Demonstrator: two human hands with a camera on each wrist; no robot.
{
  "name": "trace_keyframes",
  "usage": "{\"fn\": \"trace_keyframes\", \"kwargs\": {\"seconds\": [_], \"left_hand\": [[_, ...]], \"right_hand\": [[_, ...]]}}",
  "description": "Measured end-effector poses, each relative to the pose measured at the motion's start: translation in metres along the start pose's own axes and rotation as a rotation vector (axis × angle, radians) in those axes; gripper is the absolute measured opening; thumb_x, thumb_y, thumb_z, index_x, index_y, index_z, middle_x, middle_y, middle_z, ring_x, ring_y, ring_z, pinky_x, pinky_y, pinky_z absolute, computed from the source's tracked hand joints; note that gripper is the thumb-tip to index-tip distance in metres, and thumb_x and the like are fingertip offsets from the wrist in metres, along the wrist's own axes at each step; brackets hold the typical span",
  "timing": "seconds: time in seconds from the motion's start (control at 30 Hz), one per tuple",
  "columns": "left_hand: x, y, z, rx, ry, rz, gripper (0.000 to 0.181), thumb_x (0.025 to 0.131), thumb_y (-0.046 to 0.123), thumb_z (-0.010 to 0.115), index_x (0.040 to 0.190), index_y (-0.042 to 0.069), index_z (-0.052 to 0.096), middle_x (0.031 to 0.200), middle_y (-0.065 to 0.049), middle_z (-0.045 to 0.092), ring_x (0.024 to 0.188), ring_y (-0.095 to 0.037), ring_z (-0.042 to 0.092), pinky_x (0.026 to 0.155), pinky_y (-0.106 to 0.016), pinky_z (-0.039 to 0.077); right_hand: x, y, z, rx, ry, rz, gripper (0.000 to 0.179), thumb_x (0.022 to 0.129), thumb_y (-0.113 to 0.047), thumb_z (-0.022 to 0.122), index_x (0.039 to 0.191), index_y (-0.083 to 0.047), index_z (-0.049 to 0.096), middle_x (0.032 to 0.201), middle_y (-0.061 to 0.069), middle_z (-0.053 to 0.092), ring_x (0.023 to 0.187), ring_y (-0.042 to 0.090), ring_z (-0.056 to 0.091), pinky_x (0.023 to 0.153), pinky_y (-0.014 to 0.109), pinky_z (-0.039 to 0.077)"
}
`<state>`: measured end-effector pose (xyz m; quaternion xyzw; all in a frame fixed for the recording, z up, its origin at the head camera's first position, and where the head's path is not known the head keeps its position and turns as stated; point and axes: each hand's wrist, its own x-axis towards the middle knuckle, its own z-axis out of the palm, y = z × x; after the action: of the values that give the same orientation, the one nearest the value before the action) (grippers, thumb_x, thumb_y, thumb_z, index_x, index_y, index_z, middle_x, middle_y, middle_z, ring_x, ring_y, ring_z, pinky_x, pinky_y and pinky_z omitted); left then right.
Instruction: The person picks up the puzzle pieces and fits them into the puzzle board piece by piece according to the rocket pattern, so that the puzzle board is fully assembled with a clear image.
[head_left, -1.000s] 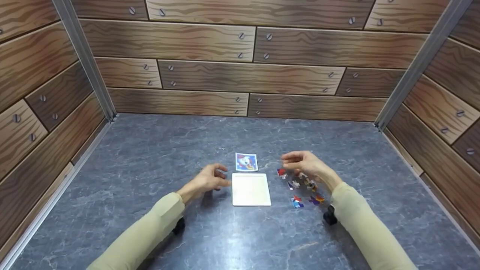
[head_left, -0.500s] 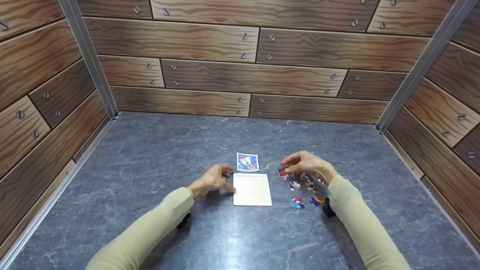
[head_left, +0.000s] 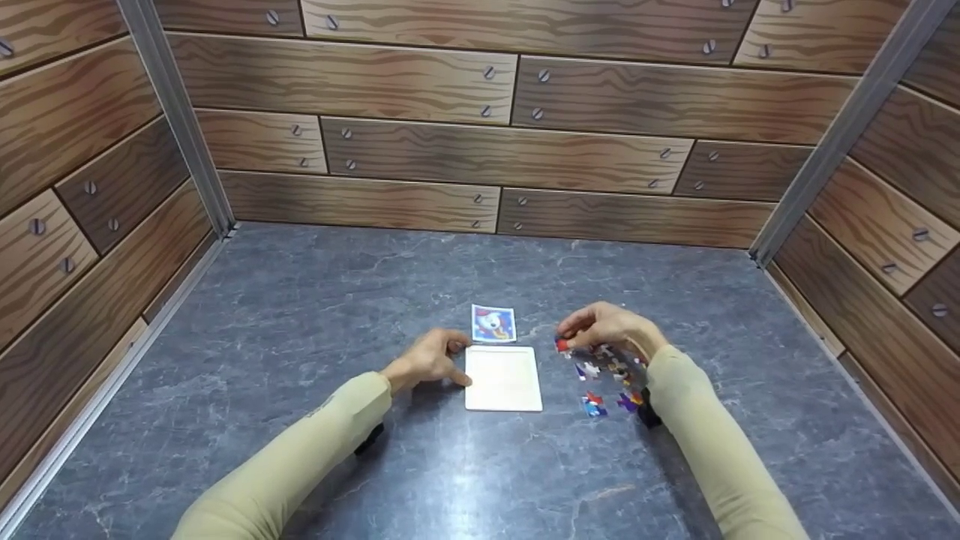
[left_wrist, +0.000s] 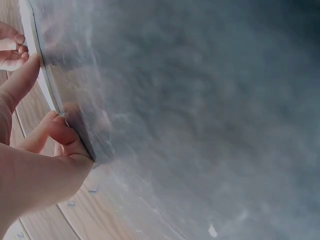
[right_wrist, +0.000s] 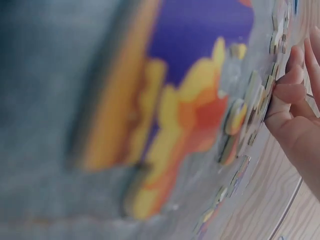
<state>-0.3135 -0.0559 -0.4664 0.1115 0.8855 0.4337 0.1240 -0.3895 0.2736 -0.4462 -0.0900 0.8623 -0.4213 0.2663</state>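
Note:
My left hand (head_left: 431,356) is at the left side of a white square tray (head_left: 502,379), thumb touching its left edge and index finger near the far left corner. In the left wrist view, the thumb (left_wrist: 25,77) and a bent finger (left_wrist: 65,132) meet the tray's rim. My right hand (head_left: 607,326) pinches a red and blue puzzle piece (head_left: 562,344) between thumb and fingers, low over the table. Several loose puzzle pieces (head_left: 592,370) lie under and in front of that hand. One purple, yellow and orange piece (right_wrist: 200,110) looms large in the right wrist view.
A small picture card (head_left: 493,323) with a cartoon figure lies just beyond the tray. The grey marbled table (head_left: 337,285) is bounded by wood-patterned walls (head_left: 405,150) at the back and both sides.
My left hand has moved right onto the tray's edge. The right hand has lowered and its fingertips have closed on the red puzzle piece, which has shifted slightly.

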Motion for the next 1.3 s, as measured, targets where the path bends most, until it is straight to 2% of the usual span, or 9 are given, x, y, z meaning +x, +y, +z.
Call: {"fn": "trace_keyframes", "kwargs": {"seconds": [0.23,0.5,0.7,1.0,1.23,1.3], "left_hand": [[0.0018,-0.0006,-0.0007,0.02,-0.021,0.004,0.061,0.066,0.004,0.089,0.122,0.006,0.065,0.114,-0.011,0.061,0.106,-0.025,0.054,0.101,-0.043,0.043],[0.0029,0.0001,-0.0011,0.039,-0.032,-0.039,0.062,0.068,0.006,0.088,0.124,0.008,0.063,0.117,-0.011,0.059,0.109,-0.026,0.053,0.101,-0.043,0.043],[0.0026,0.0013,-0.0021,0.039,-0.03,-0.036,0.061,0.068,0.006,0.088,0.124,0.008,0.063,0.118,-0.012,0.06,0.11,-0.026,0.053,0.101,-0.044,0.043],[0.0034,0.001,-0.0034,0.037,-0.035,0.008,0.061,0.067,0.005,0.089,0.122,0.007,0.064,0.115,-0.012,0.06,0.107,-0.026,0.053,0.1,-0.043,0.043],[0.0033,0.0017,-0.0034,0.034,-0.034,-0.004,0.062,0.067,0.005,0.088,0.123,0.007,0.063,0.115,-0.012,0.059,0.106,-0.025,0.053,0.1,-0.043,0.043],[0.0031,0.0022,-0.0024,0.036,-0.03,-0.01,0.062,0.067,0.005,0.088,0.124,0.007,0.063,0.115,-0.012,0.059,0.106,-0.026,0.053,0.1,-0.044,0.043]], "right_hand": [[0.0028,-0.0012,-0.0007,-0.148,-0.022,-0.019,0.039,0.079,-0.01,0.081,0.117,-0.008,0.07,0.113,0.006,0.067,0.092,0.014,0.057,0.078,0.026,0.049],[0.0066,-0.0009,0.0026,-0.211,-0.017,-0.096,0.04,0.074,-0.006,0.084,0.112,-0.003,0.071,0.094,0.002,0.064,0.082,0.011,0.055,0.069,0.021,0.047],[0.0074,-0.0032,0.0042,-0.256,0.001,-0.128,0.035,0.073,-0.005,0.084,0.106,-0.002,0.073,0.086,0.0,0.062,0.077,0.01,0.052,0.065,0.019,0.045],[0.0067,-0.0035,0.0028,-0.273,-0.018,-0.111,0.033,0.074,-0.008,0.085,0.102,-0.002,0.069,0.084,-0.002,0.056,0.078,0.012,0.049,0.064,0.021,0.044],[0.0072,-0.0044,0.0014,-0.239,-0.024,-0.138,0.029,0.078,-0.003,0.079,0.103,0.001,0.066,0.086,0.002,0.06,0.076,0.012,0.052,0.066,0.023,0.044],[0.0072,-0.0045,0.0012,-0.211,-0.022,-0.122,0.026,0.081,-0.005,0.077,0.104,-0.001,0.065,0.087,0.002,0.061,0.077,0.012,0.053,0.068,0.024,0.045]]}}
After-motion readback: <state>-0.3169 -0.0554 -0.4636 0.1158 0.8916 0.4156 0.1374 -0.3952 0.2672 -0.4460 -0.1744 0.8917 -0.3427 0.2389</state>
